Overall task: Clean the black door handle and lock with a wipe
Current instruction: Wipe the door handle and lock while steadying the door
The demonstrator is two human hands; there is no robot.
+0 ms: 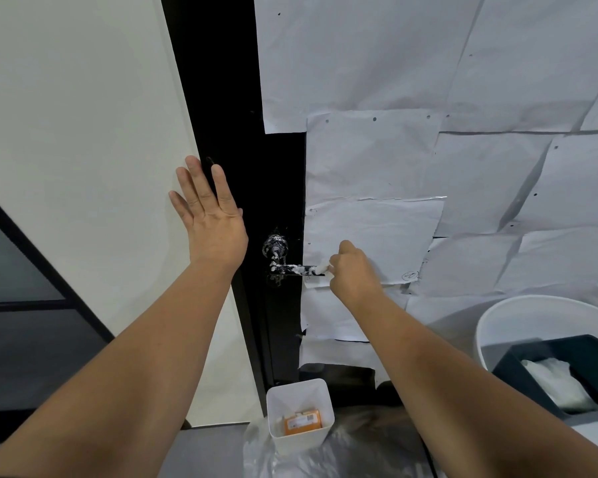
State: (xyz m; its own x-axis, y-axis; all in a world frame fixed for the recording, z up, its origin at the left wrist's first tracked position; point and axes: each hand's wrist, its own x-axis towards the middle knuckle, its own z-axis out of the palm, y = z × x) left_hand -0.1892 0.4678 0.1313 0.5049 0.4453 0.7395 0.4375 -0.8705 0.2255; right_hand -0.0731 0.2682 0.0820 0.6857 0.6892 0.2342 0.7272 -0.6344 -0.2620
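Note:
The black door handle [292,269] juts rightward from a black door [242,139] and is smeared with white foam. Its round lock rose [275,246] above the lever's root is also speckled white. My right hand [354,270] grips a white wipe [323,269] at the lever's free end, fingers curled round it. My left hand [209,215] lies flat with straight fingers against the door's edge and the cream wall, left of the lock.
White paper sheets [377,167] cover the door to the right. A white bin [299,415] with an orange pack stands on the floor below. A dark tray with white wipes [563,381] sits in a white tub [504,315] at lower right.

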